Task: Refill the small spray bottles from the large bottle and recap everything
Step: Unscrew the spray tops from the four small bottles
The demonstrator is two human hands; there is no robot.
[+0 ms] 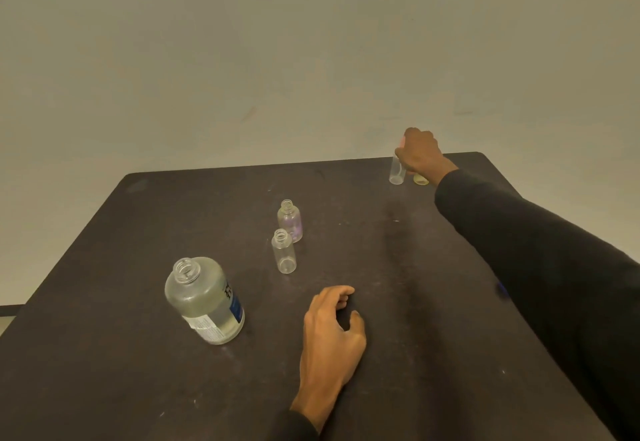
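Observation:
The large clear bottle (pixel 204 300) stands uncapped at the near left of the dark table (pixel 138 371), holding some clear liquid. Two small clear bottles stand open mid-table: the nearer one (pixel 284 251) and a pinkish one (pixel 290 220) just behind it. At the far right corner my right hand (pixel 420 153) is closed over the top of a third small bottle (pixel 397 172), with something pink showing at my fingers. A yellowish cap (pixel 420 180) lies beside it. My left hand (pixel 332 330) rests on the table, fingers loosely curled and holding nothing.
A plain pale wall stands behind the table. The table's far edge runs just behind my right hand, and its left edge slopes away near the large bottle. My dark right sleeve (pixel 536 250) crosses the table's right side.

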